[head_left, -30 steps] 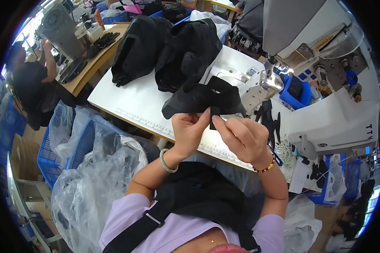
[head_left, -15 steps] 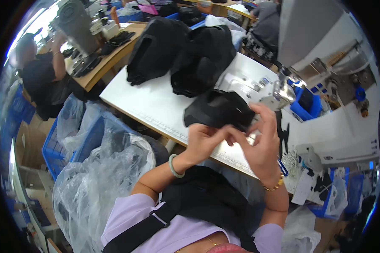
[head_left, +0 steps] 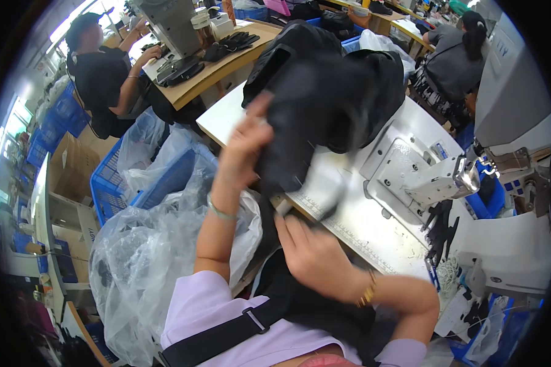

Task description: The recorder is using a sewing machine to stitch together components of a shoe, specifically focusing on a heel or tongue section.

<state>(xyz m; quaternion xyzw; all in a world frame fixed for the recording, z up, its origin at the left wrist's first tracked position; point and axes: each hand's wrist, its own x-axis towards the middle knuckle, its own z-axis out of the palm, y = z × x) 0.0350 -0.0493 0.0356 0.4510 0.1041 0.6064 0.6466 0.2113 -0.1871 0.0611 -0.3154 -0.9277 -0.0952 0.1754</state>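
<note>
The black piece point(head_left: 291, 131) (blurred) is over the near edge of the white surface point(head_left: 225, 115), before a black pile point(head_left: 382, 92); the left hand point(head_left: 246, 144) is at its left side, fingers bent, their grip unclear; the right hand point(head_left: 318, 254) is below, fingers nearly straight; whether they hold anything, I cannot tell.

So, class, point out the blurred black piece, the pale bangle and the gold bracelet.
Blurred black piece point(head_left: 291, 131), head view: middle.
Pale bangle point(head_left: 220, 212), head view: lower curve.
Gold bracelet point(head_left: 368, 290), head view: visible band.
</note>
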